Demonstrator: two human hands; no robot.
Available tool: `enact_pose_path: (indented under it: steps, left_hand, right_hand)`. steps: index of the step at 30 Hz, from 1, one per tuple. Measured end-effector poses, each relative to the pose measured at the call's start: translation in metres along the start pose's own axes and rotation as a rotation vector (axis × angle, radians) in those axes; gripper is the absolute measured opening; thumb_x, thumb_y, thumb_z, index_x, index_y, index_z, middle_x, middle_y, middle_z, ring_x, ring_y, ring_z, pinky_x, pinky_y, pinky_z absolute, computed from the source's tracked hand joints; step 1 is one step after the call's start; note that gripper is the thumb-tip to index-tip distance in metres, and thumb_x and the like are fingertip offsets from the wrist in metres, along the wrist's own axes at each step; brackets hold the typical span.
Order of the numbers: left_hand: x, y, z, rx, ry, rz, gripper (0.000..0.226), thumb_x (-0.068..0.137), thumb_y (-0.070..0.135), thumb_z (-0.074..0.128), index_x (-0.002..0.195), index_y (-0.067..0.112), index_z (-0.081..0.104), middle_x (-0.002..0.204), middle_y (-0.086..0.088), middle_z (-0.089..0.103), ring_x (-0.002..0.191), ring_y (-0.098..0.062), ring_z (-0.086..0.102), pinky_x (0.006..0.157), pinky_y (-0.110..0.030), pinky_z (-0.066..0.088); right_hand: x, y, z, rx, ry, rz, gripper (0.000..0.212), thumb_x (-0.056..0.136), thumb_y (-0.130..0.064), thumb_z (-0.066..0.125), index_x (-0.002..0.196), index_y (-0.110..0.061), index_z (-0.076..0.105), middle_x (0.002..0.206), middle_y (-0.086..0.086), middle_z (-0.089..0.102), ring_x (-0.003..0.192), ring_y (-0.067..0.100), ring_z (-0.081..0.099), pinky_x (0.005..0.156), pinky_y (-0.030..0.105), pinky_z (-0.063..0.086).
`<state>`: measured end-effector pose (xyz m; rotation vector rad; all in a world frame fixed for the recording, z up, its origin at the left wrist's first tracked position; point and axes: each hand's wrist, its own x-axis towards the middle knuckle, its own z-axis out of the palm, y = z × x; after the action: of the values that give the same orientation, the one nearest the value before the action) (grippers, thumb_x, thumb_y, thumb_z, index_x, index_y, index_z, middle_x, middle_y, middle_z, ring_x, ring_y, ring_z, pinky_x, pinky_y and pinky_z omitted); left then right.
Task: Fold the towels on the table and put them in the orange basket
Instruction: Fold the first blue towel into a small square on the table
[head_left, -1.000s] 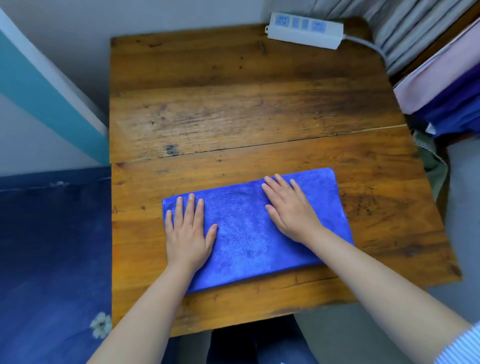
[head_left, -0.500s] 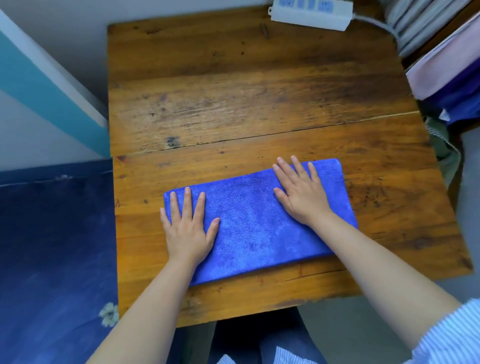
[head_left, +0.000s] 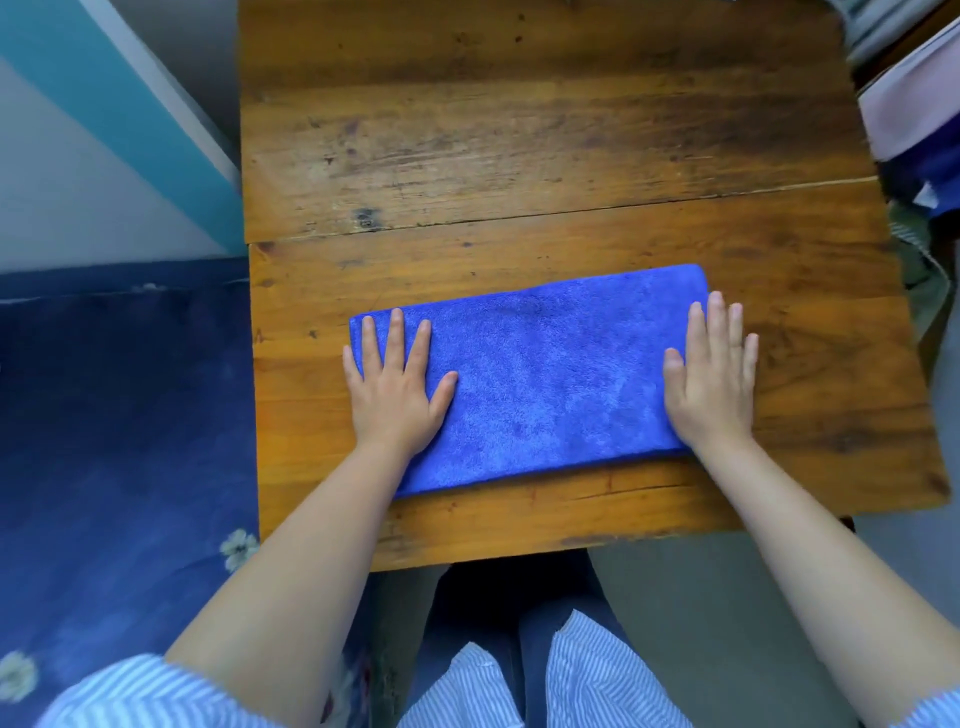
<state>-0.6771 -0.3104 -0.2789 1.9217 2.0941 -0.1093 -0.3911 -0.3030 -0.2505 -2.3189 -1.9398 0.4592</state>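
A blue towel (head_left: 545, 374), folded into a long rectangle, lies on the near half of the wooden table (head_left: 519, 156). My left hand (head_left: 397, 387) rests flat on the towel's left end, fingers spread. My right hand (head_left: 711, 382) lies flat over the towel's right end, its outer fingers reaching onto the wood. Neither hand grips anything. No orange basket is in view.
A dark blue flowered fabric (head_left: 119, 441) fills the space left of the table. A teal and white wall (head_left: 104, 130) stands at the back left. Stacked pink and blue cloth (head_left: 919, 114) sits past the table's right edge.
My right hand has slid rightward along the towel to its right end. My left hand stays near the left end. The view has tilted down, and the power strip has left the frame.
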Motion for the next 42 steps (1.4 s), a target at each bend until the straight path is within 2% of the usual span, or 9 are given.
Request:
enact_pose_path:
  steps: [8,14,17,20,25,31,34,39,42]
  left_hand:
    - [-0.012,0.007,-0.008,0.077,-0.024,0.055,0.065,0.092,0.048,0.038,0.147,0.019,0.016,0.156,-0.012,0.001,0.144,-0.032,-0.005,0.113,-0.053,-0.006]
    - [-0.045,0.052,-0.01,0.072,0.049,0.408,0.059,0.077,0.039,0.058,0.124,0.004,0.056,0.134,-0.025,0.048,0.124,-0.049,0.042,0.097,-0.065,0.03]
    - [-0.054,0.058,-0.002,0.11,-0.077,0.39,0.061,0.082,0.045,0.054,0.133,0.011,0.048,0.143,-0.018,0.04,0.133,-0.042,0.034,0.107,-0.057,0.023]
    - [-0.056,0.057,-0.001,0.175,-0.084,0.372,0.061,0.072,0.045,0.056,0.121,0.01,0.06,0.129,-0.018,0.056,0.119,-0.041,0.052,0.094,-0.06,0.038]
    - [-0.059,0.06,-0.002,0.181,-0.097,0.379,0.061,0.074,0.045,0.055,0.122,0.009,0.059,0.13,-0.019,0.055,0.12,-0.042,0.051,0.094,-0.06,0.037]
    - [-0.052,0.065,-0.011,0.202,-0.12,0.415,0.063,0.078,0.047,0.035,0.114,0.005,0.064,0.123,-0.024,0.059,0.112,-0.043,0.056,0.086,-0.063,0.041]
    - [-0.042,0.074,-0.016,0.208,-0.098,0.451,0.056,0.077,0.043,0.049,0.112,0.003,0.065,0.12,-0.026,0.06,0.109,-0.044,0.058,0.084,-0.064,0.042]
    - [-0.019,0.1,-0.02,0.138,-0.063,0.45,0.052,0.074,0.025,0.074,0.118,0.001,0.06,0.129,-0.026,0.053,0.12,-0.045,0.049,0.096,-0.065,0.033]
    - [0.006,0.131,-0.025,0.214,-0.023,0.575,0.049,0.065,0.021,0.081,0.107,0.001,0.067,0.118,-0.024,0.062,0.109,-0.041,0.059,0.087,-0.063,0.041]
  right_hand:
    - [-0.064,0.021,0.017,-0.063,-0.125,0.171,0.068,0.086,-0.038,0.017,0.145,-0.006,0.011,0.155,0.011,0.005,0.144,0.029,0.0,0.114,0.049,-0.001]
    - [-0.076,0.012,0.015,0.043,-0.022,0.28,0.057,0.094,-0.024,0.044,0.141,0.0,0.024,0.151,0.015,0.024,0.142,0.029,0.013,0.113,0.048,0.01]
    - [-0.079,0.004,0.014,0.052,0.024,0.373,0.061,0.089,-0.026,0.051,0.139,-0.001,0.028,0.145,0.015,0.036,0.135,0.03,0.028,0.105,0.047,0.022]
    - [-0.075,-0.003,0.013,0.025,0.01,0.432,0.063,0.089,-0.028,0.051,0.14,-0.002,0.026,0.141,0.016,0.037,0.127,0.032,0.032,0.097,0.046,0.026]
    - [-0.067,-0.007,0.006,0.097,-0.06,0.494,0.062,0.088,-0.023,0.053,0.14,-0.004,0.026,0.133,0.018,0.041,0.122,0.034,0.035,0.095,0.045,0.03]
    - [-0.044,-0.002,-0.008,0.191,-0.138,0.534,0.025,0.081,-0.011,0.055,0.105,-0.004,0.056,0.116,0.015,0.056,0.115,0.033,0.043,0.092,0.039,0.031]
    - [-0.039,0.004,-0.012,0.211,-0.134,0.577,0.02,0.078,-0.013,0.057,0.096,-0.006,0.06,0.114,0.015,0.055,0.113,0.031,0.043,0.091,0.038,0.03]
    - [-0.019,0.025,-0.028,0.235,-0.118,0.602,0.026,0.076,-0.014,0.057,0.102,-0.012,0.056,0.108,0.013,0.062,0.111,0.031,0.049,0.089,0.037,0.03]
    - [0.01,0.046,-0.042,0.282,-0.093,0.606,0.032,0.076,-0.01,0.057,0.107,-0.016,0.052,0.107,0.01,0.064,0.108,0.029,0.055,0.09,0.037,0.029]
